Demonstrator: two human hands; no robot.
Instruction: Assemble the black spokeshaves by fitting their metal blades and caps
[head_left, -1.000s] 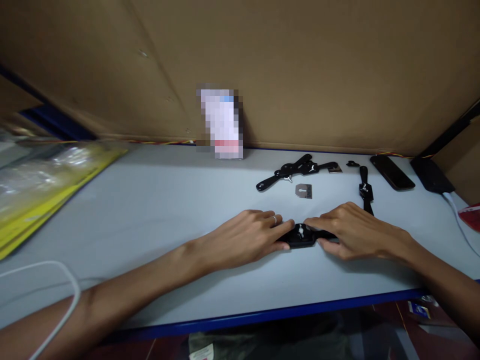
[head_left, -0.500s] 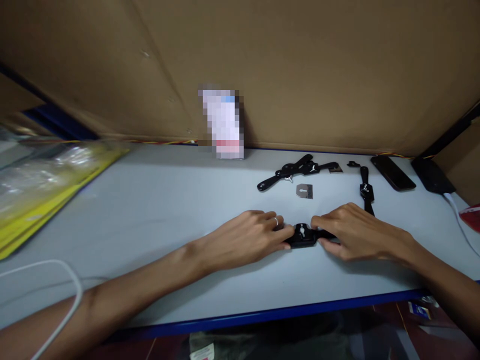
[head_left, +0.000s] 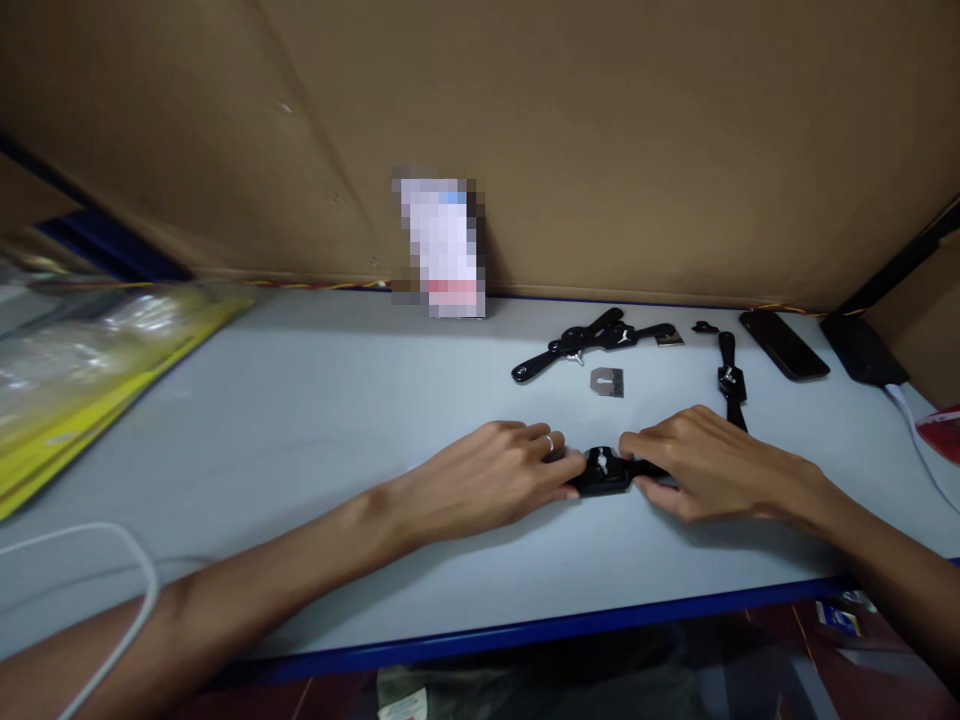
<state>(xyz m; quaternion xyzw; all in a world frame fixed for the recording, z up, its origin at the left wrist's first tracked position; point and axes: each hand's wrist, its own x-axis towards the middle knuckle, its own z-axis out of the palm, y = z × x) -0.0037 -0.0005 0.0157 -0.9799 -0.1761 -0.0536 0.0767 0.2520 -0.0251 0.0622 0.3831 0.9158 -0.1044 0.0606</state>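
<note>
Both hands grip a black spokeshave low over the front half of the table. My left hand, with a ring on one finger, pinches its left end; that handle is hidden under the fingers. My right hand has thumb and fingers round the right handle. A silvery screw shows on the middle of the tool's body. Just behind it lies a loose slotted metal blade. Another spokeshave lies beyond my right hand, partly covered by it.
Farther back are crossed black spokeshaves, a blade and a small black part. A phone and a black box with a cable lie at right. Yellow-edged plastic packets cover the left. A white cable crosses my left forearm.
</note>
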